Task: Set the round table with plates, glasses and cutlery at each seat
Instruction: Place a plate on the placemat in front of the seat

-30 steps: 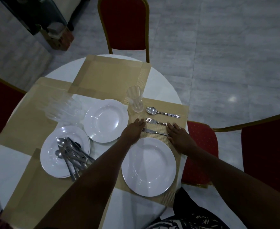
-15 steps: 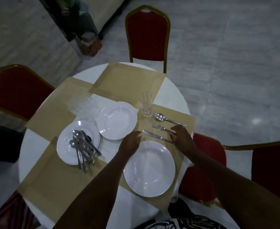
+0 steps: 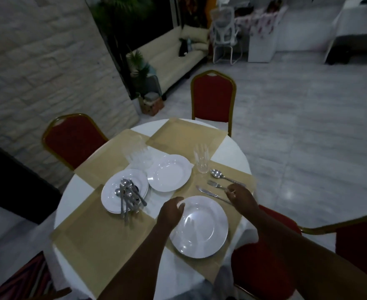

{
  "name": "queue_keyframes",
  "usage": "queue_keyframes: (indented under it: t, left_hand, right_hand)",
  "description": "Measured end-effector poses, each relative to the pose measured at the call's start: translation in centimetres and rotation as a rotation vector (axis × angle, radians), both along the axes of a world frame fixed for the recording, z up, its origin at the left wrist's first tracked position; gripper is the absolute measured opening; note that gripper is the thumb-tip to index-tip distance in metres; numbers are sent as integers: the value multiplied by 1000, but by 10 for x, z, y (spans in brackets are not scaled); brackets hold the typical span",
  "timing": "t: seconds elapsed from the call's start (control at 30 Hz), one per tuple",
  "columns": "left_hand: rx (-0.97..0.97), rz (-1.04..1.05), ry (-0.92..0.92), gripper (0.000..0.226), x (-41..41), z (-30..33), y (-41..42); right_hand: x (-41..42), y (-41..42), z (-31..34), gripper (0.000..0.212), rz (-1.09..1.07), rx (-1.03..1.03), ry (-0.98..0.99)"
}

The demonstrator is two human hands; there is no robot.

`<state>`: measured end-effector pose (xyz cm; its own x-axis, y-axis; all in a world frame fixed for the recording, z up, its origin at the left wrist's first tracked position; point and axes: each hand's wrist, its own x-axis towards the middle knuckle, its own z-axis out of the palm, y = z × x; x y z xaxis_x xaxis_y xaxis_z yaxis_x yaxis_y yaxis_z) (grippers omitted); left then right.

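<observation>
Dim, soft focus (edges bowed), faint floor glare.

A dim room with a grey tiled floor [image 3: 297, 131], a pale stone-block wall [image 3: 37, 72] at ten o'clock, a cream sofa [image 3: 169, 55] at twelve, and red gold-framed chairs [image 3: 212, 98].
</observation>
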<state>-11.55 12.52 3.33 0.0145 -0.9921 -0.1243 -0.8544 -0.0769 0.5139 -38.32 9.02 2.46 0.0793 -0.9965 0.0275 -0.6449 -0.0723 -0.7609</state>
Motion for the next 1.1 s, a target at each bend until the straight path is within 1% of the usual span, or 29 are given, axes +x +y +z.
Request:
queue_keyframes:
  t: [0.07, 0.1, 0.17, 0.23, 0.33, 0.47, 0.53, 0.7, 0.87, 1.1]
  left_hand:
    - [-26, -1, 22, 39, -7, 12, 15]
    - [-42, -4, 35, 38, -12, 19, 24]
    - [-68, -8, 72, 36, -24, 31, 40]
    - [-73, -12, 119, 34, -40, 42, 55]
    - [-79, -27, 199, 33, -66, 58, 74]
    - [-94, -118, 178, 30, -104, 74, 91]
    - [-110, -126, 212, 28, -123, 83, 95]
    - [-136, -179, 237, 25, -173, 102, 98]
    - [-166, -225, 227, 24, -233, 117, 87]
    - [-188, -202, 232, 22, -336, 128, 80]
  right_hand:
    - [-7, 18, 16, 33, -19, -17, -4]
    - [-11, 28, 23, 32, -35, -15, 1]
    - [-20, 50, 38, 22, -68, -12, 18]
    - [-32, 72, 53, 19, -96, -24, 21]
    - [-55, 100, 76, 23, -117, -17, 35]
    - [-88, 128, 100, 28, -188, -3, 20]
    - [-105, 138, 110, 29, -209, 0, 10]
    - [-147, 155, 129, 26, -241, -20, -24]
    - [-204, 157, 141, 28, -269, -27, -76]
    - [-308, 145, 157, 32, -184, -10, -63]
